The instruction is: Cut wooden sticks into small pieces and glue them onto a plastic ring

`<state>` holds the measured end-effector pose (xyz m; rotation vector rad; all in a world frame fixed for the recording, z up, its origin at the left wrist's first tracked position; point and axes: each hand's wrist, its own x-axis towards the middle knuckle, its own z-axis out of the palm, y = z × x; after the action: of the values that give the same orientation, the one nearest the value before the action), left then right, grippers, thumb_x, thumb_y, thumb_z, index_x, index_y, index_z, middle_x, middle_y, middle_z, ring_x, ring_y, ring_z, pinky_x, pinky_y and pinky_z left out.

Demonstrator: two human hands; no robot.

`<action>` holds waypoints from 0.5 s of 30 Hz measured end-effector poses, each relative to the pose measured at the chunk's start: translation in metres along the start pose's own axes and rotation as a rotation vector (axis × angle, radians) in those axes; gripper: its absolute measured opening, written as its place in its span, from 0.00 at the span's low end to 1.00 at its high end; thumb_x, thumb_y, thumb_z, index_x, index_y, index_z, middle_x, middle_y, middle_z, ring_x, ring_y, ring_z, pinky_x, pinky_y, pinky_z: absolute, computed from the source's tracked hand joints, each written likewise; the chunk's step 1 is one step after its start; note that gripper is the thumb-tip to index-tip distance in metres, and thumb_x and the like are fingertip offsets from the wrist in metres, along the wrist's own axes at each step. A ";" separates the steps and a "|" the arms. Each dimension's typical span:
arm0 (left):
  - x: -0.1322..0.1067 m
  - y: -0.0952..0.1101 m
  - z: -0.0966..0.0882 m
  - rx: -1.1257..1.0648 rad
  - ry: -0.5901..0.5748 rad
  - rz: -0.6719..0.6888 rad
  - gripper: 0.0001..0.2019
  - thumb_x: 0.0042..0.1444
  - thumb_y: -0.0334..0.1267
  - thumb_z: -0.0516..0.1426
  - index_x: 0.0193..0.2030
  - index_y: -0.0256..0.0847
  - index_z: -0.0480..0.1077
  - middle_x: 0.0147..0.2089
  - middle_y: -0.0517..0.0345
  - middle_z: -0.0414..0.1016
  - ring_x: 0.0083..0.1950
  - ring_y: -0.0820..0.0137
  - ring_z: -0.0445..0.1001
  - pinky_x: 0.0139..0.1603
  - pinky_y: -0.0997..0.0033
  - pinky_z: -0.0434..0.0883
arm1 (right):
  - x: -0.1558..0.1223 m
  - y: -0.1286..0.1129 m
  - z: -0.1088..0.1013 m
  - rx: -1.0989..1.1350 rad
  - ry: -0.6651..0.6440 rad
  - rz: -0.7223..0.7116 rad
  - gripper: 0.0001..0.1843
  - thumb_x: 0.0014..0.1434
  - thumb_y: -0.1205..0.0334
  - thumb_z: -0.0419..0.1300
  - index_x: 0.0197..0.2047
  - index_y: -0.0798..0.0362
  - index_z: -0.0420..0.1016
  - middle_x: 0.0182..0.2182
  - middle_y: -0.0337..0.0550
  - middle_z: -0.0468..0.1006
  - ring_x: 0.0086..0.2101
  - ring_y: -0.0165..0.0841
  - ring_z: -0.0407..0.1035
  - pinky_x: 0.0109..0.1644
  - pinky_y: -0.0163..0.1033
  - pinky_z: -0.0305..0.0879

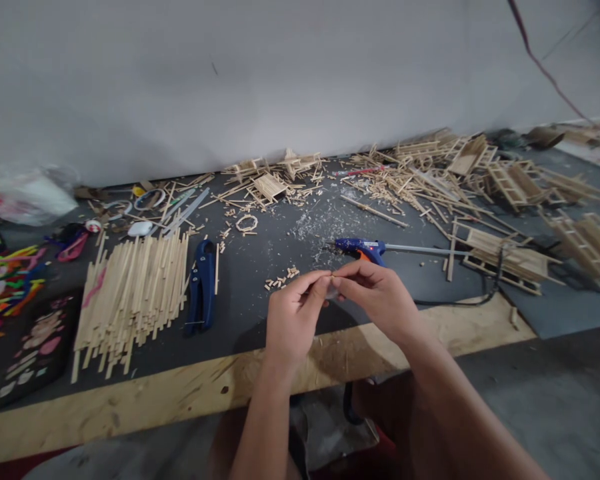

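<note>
A pale wall (230, 67) is running along the far side of the dark tabletop (260, 320), whose bare wooden front edge (130, 400) is facing the person. Ladder-shaped wooden frames (510, 183) are lying across the far right of the tabletop among loose scrap sticks. A bundle of long wooden sticks (135, 293) is lying at the left, with its ends pointing toward the front edge. Coloured pipe cleaners (5, 280) are lying at the far left edge of the view. A blue cutter (203, 283) is lying just beside the bundle on its right. A blue glue gun (363, 248) is lying on its side just behind the hands with its nozzle pointing left, and a black cord (460, 301) is trailing off to the right. A cluster of short cut stubs (280, 279) is lying near the left hand. The left hand (290, 320) and the right hand (380, 300) are meeting above the near part of the tabletop. The left fingers (313, 283) and the right fingers (347, 273) are pinching narrowly on a small piece (333, 280) between their tips. The small piece is being held in the air, clear of the tabletop and just in front of the glue gun, and it is too small to identify.
</note>
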<state>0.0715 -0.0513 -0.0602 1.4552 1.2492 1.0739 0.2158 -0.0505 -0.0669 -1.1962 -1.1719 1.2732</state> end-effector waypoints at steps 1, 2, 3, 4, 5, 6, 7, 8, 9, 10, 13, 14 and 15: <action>0.000 0.000 0.000 -0.017 0.000 -0.004 0.12 0.55 0.43 0.55 0.41 0.42 0.75 0.35 0.57 0.79 0.31 0.70 0.76 0.34 0.73 0.74 | 0.000 0.000 0.000 0.007 -0.004 0.006 0.10 0.48 0.56 0.63 0.31 0.53 0.75 0.26 0.39 0.77 0.28 0.29 0.70 0.35 0.37 0.67; 0.001 0.001 0.001 -0.033 -0.002 -0.010 0.12 0.55 0.43 0.55 0.41 0.42 0.75 0.34 0.57 0.79 0.31 0.70 0.76 0.34 0.73 0.74 | 0.000 -0.001 -0.001 0.012 -0.007 0.011 0.10 0.48 0.56 0.63 0.32 0.53 0.75 0.26 0.39 0.77 0.28 0.29 0.70 0.35 0.37 0.67; 0.001 0.001 0.001 -0.048 -0.004 -0.017 0.12 0.55 0.43 0.55 0.41 0.42 0.75 0.34 0.57 0.79 0.31 0.70 0.76 0.33 0.73 0.74 | -0.001 -0.002 -0.001 0.011 -0.011 0.014 0.10 0.48 0.56 0.64 0.32 0.53 0.76 0.26 0.39 0.77 0.28 0.29 0.70 0.35 0.37 0.67; 0.001 0.002 0.001 -0.063 -0.008 -0.026 0.12 0.55 0.43 0.55 0.40 0.41 0.75 0.34 0.57 0.79 0.31 0.71 0.76 0.33 0.73 0.75 | -0.001 -0.003 -0.002 0.006 -0.013 0.014 0.11 0.49 0.56 0.63 0.33 0.53 0.76 0.26 0.40 0.77 0.28 0.29 0.70 0.34 0.37 0.67; 0.001 0.002 0.001 -0.078 -0.012 -0.033 0.12 0.55 0.43 0.55 0.40 0.41 0.75 0.33 0.57 0.78 0.31 0.71 0.76 0.33 0.73 0.75 | -0.002 -0.004 -0.002 -0.004 -0.015 0.011 0.11 0.49 0.56 0.63 0.34 0.53 0.76 0.27 0.40 0.77 0.28 0.29 0.69 0.34 0.37 0.67; 0.002 0.003 0.001 -0.095 -0.019 -0.040 0.12 0.55 0.43 0.55 0.40 0.41 0.75 0.33 0.57 0.78 0.31 0.71 0.76 0.33 0.73 0.75 | -0.002 -0.004 -0.003 -0.013 -0.019 0.007 0.11 0.49 0.56 0.63 0.34 0.54 0.76 0.27 0.40 0.77 0.28 0.29 0.69 0.34 0.37 0.67; 0.002 0.003 0.000 -0.114 -0.025 -0.046 0.12 0.55 0.43 0.55 0.40 0.40 0.75 0.33 0.56 0.79 0.31 0.71 0.76 0.33 0.73 0.75 | -0.002 -0.005 -0.003 -0.017 -0.028 0.005 0.11 0.50 0.56 0.63 0.34 0.54 0.76 0.27 0.40 0.77 0.28 0.29 0.69 0.34 0.37 0.67; 0.002 0.003 0.000 -0.136 -0.028 -0.051 0.12 0.55 0.43 0.55 0.40 0.40 0.75 0.34 0.56 0.79 0.31 0.70 0.76 0.33 0.72 0.75 | -0.003 -0.005 -0.003 -0.012 -0.038 0.006 0.11 0.50 0.56 0.63 0.35 0.54 0.76 0.27 0.40 0.77 0.28 0.28 0.68 0.35 0.36 0.67; 0.002 0.003 0.000 -0.158 -0.029 -0.057 0.12 0.55 0.43 0.55 0.40 0.40 0.75 0.34 0.55 0.79 0.31 0.69 0.76 0.33 0.72 0.75 | -0.003 -0.006 -0.003 0.003 -0.048 0.012 0.11 0.50 0.56 0.63 0.35 0.53 0.76 0.27 0.39 0.77 0.28 0.28 0.68 0.35 0.36 0.67; 0.002 0.003 0.000 -0.179 -0.028 -0.064 0.12 0.54 0.43 0.56 0.40 0.39 0.74 0.34 0.55 0.79 0.31 0.69 0.76 0.32 0.71 0.75 | -0.003 -0.006 -0.003 0.025 -0.056 0.018 0.12 0.50 0.56 0.63 0.36 0.53 0.76 0.28 0.39 0.77 0.28 0.28 0.68 0.35 0.36 0.67; 0.002 0.002 0.001 -0.256 -0.011 -0.085 0.12 0.53 0.43 0.57 0.39 0.39 0.74 0.34 0.55 0.79 0.30 0.69 0.76 0.31 0.71 0.75 | -0.004 -0.006 -0.003 0.080 -0.063 0.028 0.12 0.49 0.57 0.63 0.37 0.53 0.74 0.29 0.38 0.77 0.29 0.27 0.69 0.36 0.36 0.67; 0.002 0.002 0.001 -0.287 -0.004 -0.089 0.11 0.53 0.42 0.57 0.39 0.39 0.74 0.34 0.55 0.78 0.30 0.70 0.76 0.31 0.71 0.75 | -0.004 -0.006 -0.002 0.086 -0.063 0.025 0.12 0.49 0.57 0.63 0.37 0.53 0.74 0.30 0.39 0.77 0.29 0.27 0.69 0.36 0.36 0.67; 0.002 0.001 0.002 -0.318 0.005 -0.091 0.11 0.53 0.42 0.57 0.39 0.39 0.74 0.34 0.56 0.78 0.30 0.70 0.76 0.31 0.72 0.75 | -0.004 -0.006 -0.002 0.082 -0.063 0.021 0.12 0.49 0.57 0.63 0.37 0.53 0.74 0.30 0.39 0.76 0.28 0.27 0.68 0.36 0.36 0.66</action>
<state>0.0737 -0.0499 -0.0591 1.1451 1.0804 1.1555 0.2185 -0.0541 -0.0604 -1.1179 -1.1435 1.3709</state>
